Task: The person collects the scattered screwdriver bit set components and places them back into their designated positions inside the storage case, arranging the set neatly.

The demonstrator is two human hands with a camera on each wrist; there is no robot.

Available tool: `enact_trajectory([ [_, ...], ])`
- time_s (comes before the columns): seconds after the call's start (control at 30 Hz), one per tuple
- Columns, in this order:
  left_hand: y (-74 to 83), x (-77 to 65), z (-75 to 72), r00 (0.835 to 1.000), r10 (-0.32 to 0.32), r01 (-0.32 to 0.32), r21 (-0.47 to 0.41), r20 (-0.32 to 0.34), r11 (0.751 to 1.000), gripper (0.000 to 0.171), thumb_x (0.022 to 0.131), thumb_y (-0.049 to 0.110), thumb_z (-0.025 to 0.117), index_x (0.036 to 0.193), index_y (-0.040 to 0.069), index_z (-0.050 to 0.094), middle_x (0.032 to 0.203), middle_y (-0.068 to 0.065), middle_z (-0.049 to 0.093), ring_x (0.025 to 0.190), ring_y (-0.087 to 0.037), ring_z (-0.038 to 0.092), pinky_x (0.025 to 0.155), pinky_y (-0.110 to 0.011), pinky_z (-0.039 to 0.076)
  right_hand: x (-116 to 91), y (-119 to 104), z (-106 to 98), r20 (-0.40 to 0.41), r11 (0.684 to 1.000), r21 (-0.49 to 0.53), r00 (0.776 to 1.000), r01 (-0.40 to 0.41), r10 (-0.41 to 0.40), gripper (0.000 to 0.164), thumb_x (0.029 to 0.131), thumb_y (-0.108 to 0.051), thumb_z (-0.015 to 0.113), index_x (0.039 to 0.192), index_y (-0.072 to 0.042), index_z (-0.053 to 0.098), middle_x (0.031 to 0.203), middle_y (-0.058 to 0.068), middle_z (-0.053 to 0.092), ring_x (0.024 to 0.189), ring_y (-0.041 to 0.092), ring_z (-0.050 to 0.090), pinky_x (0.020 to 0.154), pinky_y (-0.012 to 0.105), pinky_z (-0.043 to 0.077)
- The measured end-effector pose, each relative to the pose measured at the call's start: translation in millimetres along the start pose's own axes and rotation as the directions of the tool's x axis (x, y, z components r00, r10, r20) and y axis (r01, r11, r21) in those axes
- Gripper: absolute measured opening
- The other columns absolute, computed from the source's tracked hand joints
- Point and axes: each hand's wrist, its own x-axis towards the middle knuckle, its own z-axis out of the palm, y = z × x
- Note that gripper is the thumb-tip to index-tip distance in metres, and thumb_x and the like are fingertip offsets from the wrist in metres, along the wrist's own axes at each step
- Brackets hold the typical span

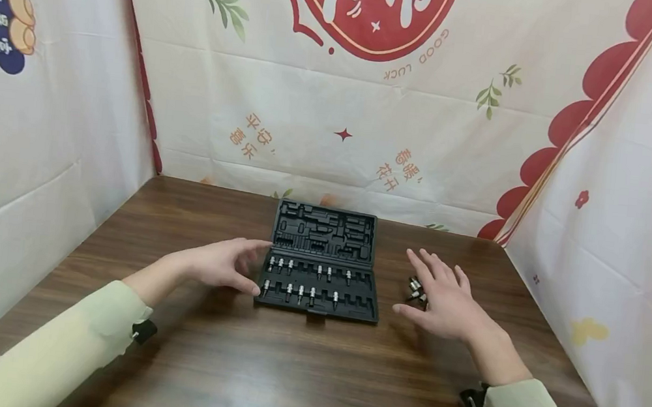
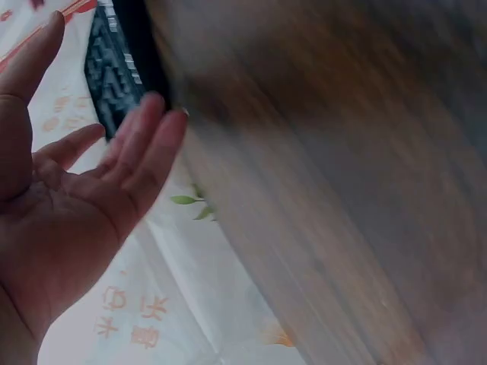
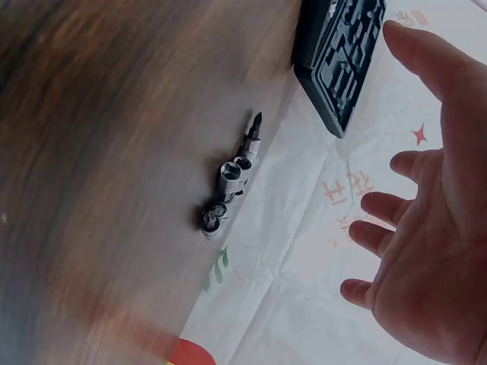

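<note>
On the brown table (image 1: 216, 363), the open black case (image 1: 329, 230) is seen just beside the widely parted thumb and fingers of the left hand (image 1: 220, 262), while below the wide-spread fingers of the right hand (image 1: 448, 306) the loose metal pieces (image 1: 414, 284) are seen.

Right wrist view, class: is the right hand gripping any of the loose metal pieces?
No, the loose metal pieces lie together on the table, with a visible gap between them and the right hand.

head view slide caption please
Left hand and right hand flank an open, partly filled black case; loose metal bits lie by the right hand.
</note>
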Motion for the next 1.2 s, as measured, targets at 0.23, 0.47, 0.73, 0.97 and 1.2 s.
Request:
enact_trajectory([
  [0.23,-7.4,13.1,-1.8,0.998,-0.016,0.018,-0.029,0.066,0.999,0.1,0.092,0.034,0.091,0.17,0.004,0.037,0.137,-0.019,0.067,0.102,-0.019,0.07,0.092,-0.039,0.058,-1,3,-3,-0.009,1.0,0.011,1.0,-0.006,0.006,0.112,0.095,-0.058,0.081,0.178,-0.018,0.017,0.179,0.023,0.022,0.162,0.052,0.023,0.124,0.08,0.008],
  [0.47,-8.6,21.6,-0.9,0.996,-0.03,0.028,0.025,0.088,0.999,0.096,0.091,0.033,0.092,0.168,0.002,0.043,0.129,-0.012,0.069,0.102,-0.019,0.065,0.092,-0.037,0.054,-2,6,-3,-0.02,1.0,0.017,1.0,-0.007,0.007,0.111,0.096,-0.054,0.082,0.178,-0.017,0.017,0.179,0.024,0.022,0.161,0.053,0.026,0.123,0.08,0.01],
  [0.73,-10.8,23.6,0.5,0.996,-0.039,0.035,0.045,0.085,0.998,0.093,0.09,0.034,0.093,0.165,0.002,0.047,0.128,-0.011,0.069,0.104,-0.019,0.063,0.092,-0.036,0.053,-2,12,-5,-0.022,0.999,0.025,0.999,-0.026,0.026,0.11,0.096,-0.057,0.08,0.177,-0.015,0.019,0.178,0.025,0.025,0.16,0.052,0.028,0.122,0.08,0.015],
  [0.97,-11.2,23.2,0.6,0.995,-0.048,0.046,0.026,0.082,0.999,0.094,0.089,0.032,0.094,0.165,0.002,0.048,0.13,-0.013,0.068,0.101,-0.019,0.064,0.089,-0.035,0.054,0,25,-7,-0.053,0.992,0.12,0.998,-0.024,0.031,0.091,0.098,-0.045,0.082,0.17,-0.012,0.038,0.166,0.024,0.042,0.133,0.045,0.059,0.111,0.069,0.047],
  [1.2,-8.5,23.7,0.3,0.995,-0.048,0.047,0.015,0.091,0.999,0.094,0.089,0.031,0.094,0.165,0.001,0.047,0.13,-0.014,0.067,0.1,-0.019,0.064,0.089,-0.034,0.054,1,47,-4,-0.101,0.959,0.282,0.995,0.006,0.024,0.066,0.103,-0.023,0.08,0.16,-0.007,0.052,0.149,0.024,0.056,0.133,0.048,0.063,0.109,0.066,0.052],
])
